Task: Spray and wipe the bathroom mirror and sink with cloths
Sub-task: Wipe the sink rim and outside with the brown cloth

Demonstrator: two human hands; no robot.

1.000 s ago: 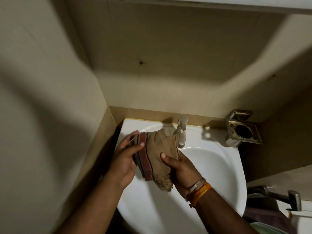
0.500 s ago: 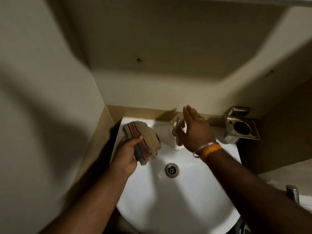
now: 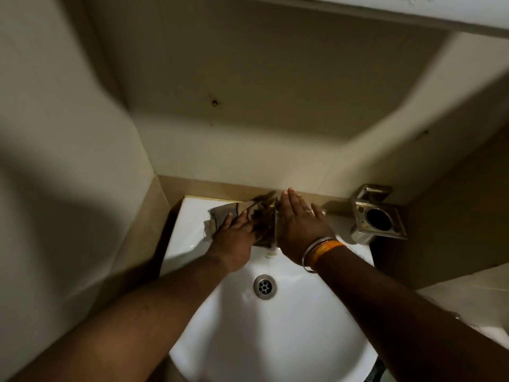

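Note:
A white corner sink (image 3: 289, 340) fills the lower middle, its metal drain (image 3: 264, 287) in the bowl. My left hand (image 3: 234, 238) presses a brown cloth (image 3: 220, 216) with dark stripes onto the sink's back ledge, next to the tap. The cloth is blurred. My right hand (image 3: 298, 227) lies flat with fingers straight, right beside the cloth and over the tap, which it hides. It wears a metal bangle and an orange band at the wrist. I cannot tell whether the right hand touches the cloth.
A metal holder (image 3: 378, 216) with a round hole is fixed to the wall at the sink's right. Beige walls close in on the left and behind. A white cabinet edge (image 3: 385, 9) runs across the top right. A pale counter (image 3: 473, 296) lies right.
My left hand has carried the cloth from the sink's left rim back and right to the ledge by the tap. My right hand has flattened beside it.

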